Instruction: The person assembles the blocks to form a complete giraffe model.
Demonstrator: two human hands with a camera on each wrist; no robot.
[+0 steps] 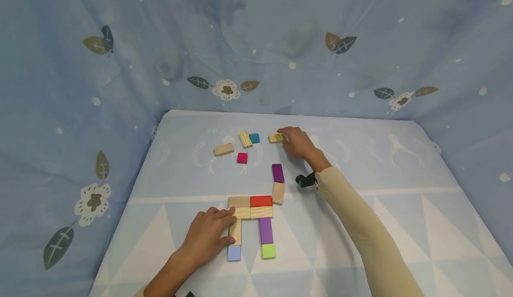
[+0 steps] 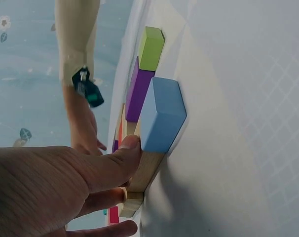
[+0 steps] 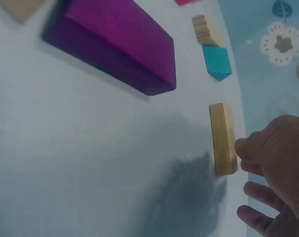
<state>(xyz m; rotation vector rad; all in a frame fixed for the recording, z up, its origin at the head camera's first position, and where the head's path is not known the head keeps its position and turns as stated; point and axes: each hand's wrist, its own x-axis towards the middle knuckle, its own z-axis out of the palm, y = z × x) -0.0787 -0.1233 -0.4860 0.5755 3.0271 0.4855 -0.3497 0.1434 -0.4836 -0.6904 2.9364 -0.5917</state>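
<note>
My left hand (image 1: 210,234) rests at the left side of a flat block figure, its thumb at the upright plain wooden block (image 1: 235,231) above a light blue block (image 2: 162,116). Its index fingertip touches the left end of a wooden block (image 1: 242,213) in the figure's middle row. Far forward, my right hand (image 1: 298,142) is at the right end of a loose plain wooden block (image 3: 222,138). Its thumb and fingertips are close to that block, which lies on the table; contact is hard to tell. The other fingers are loosely bent.
The figure also has red (image 1: 261,201), dark purple (image 1: 278,172), purple (image 1: 266,230) and green (image 1: 268,250) blocks. Loose at the back lie a teal block (image 1: 254,138), a crimson block (image 1: 242,158) and two wooden ones. Patterned cloth (image 1: 256,43) hangs behind the table.
</note>
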